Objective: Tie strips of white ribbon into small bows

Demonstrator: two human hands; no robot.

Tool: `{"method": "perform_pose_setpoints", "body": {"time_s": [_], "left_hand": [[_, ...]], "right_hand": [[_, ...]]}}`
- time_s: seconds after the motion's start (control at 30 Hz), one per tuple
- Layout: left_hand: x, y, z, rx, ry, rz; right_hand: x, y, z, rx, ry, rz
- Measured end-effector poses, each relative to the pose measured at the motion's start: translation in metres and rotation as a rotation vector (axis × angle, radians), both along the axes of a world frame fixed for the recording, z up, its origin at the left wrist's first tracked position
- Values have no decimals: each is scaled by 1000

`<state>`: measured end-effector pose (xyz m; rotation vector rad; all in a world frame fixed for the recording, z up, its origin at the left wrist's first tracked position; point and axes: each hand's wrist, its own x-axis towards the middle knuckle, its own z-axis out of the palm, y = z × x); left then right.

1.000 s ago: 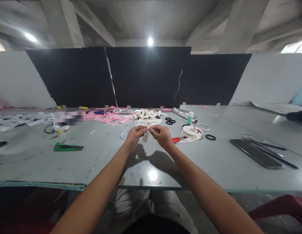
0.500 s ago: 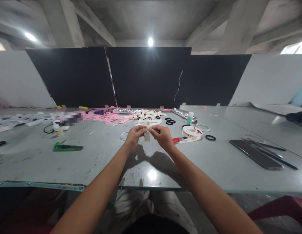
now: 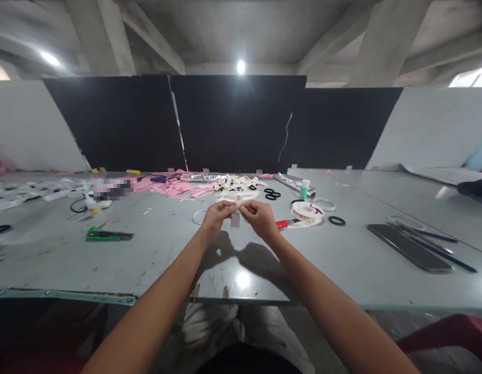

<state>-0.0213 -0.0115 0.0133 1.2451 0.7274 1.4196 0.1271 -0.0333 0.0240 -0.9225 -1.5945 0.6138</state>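
Hands: two, left hand [image 3: 215, 217] and right hand [image 3: 259, 217], both pinched on one cream ribbon strip [image 3: 235, 218], centre, above the table [image 3: 186, 259].
Scissors [image 3: 271, 194]: two black pairs, far right.
Ribbon spool [image 3: 305, 210]: one, right.
Green cutter [image 3: 108, 235]: one, left.

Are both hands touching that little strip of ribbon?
Touching. The head view shows the left hand and right hand each pinching the top of the pale ribbon strip, which hangs between their fingertips.
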Motion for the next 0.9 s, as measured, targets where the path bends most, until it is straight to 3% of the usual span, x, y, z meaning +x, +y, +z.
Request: {"method": "perform_pose_setpoints", "body": {"time_s": [0.9], "left_hand": [[0,1,1,9,2,23]], "right_hand": [[1,4,-3,-1,-9,9]]}}
